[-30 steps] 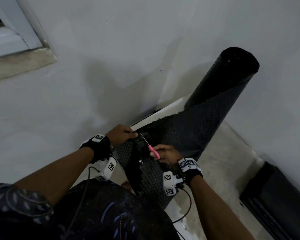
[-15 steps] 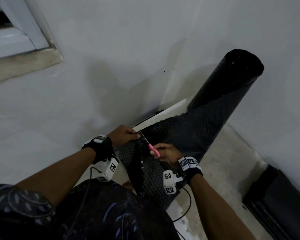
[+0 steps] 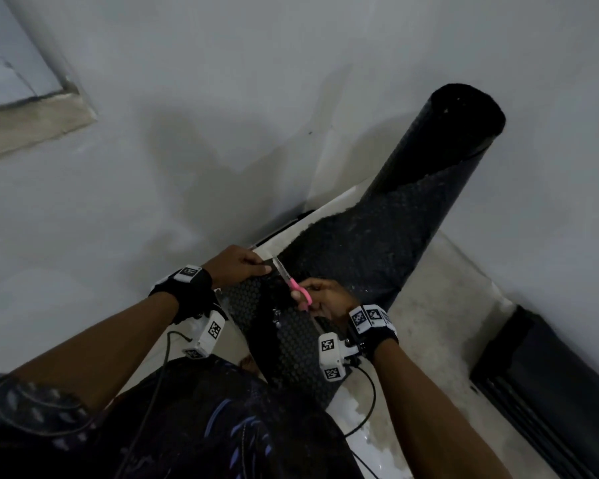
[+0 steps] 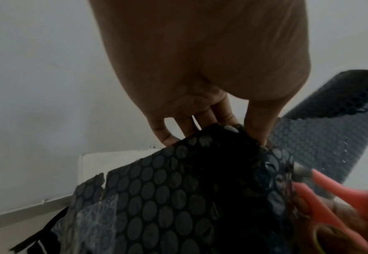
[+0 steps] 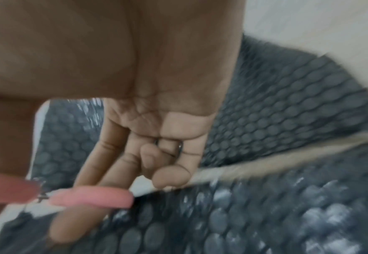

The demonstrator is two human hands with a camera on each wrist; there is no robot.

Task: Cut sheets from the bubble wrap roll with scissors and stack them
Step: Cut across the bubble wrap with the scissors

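From the head view, a black roll of bubble wrap leans up in the far right corner, touching the wall. Its loose sheet runs near, down to the person's lap. The left hand pinches the sheet's far left edge. The right hand grips pink scissors, whose blades point far and left at that edge. Bare floor lies open on the right, up to a dark frame.

From the left wrist view, the fingers and thumb squeeze the sheet's top edge. The left edge is ragged. The scissors sit at the right, touching the sheet.

The right wrist view is blurry. The hand's fingers curl on the pink handles, above a pale gap between two pieces of bubble wrap.
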